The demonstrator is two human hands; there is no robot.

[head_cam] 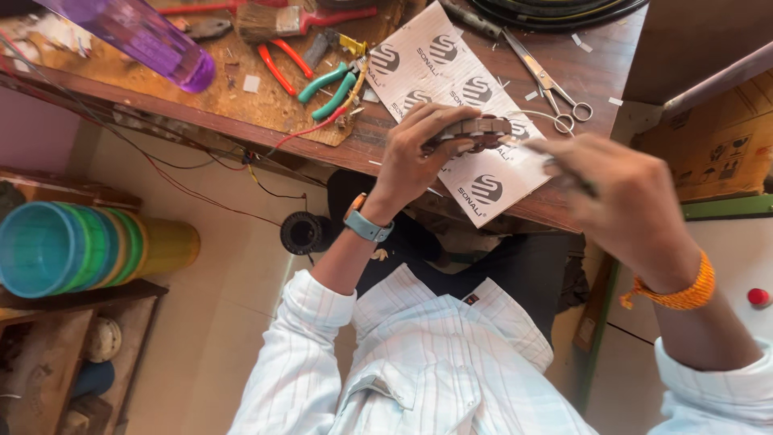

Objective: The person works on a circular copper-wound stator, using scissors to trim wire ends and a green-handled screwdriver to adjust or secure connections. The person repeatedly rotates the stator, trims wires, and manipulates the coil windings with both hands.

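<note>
My left hand [419, 161] grips a small flat dark device [475, 130] with a grey edge, held above the front edge of a wooden workbench [596, 72]. A blue-grey watch sits on that wrist. My right hand [628, 201] is blurred, just right of the device, and pinches a thin dark tool [573, 179] pointed toward it. An orange thread band circles the right wrist. Under the hands lies a white printed sheet [443, 72].
On the bench lie scissors [547, 84], red-handled pliers [282, 66], green-handled pliers [330, 84], a brush [274, 20] and a purple bottle [153, 36]. Stacked coloured plastic tubs [80, 246] sit at the left on a shelf. A cardboard box [725, 145] stands at right.
</note>
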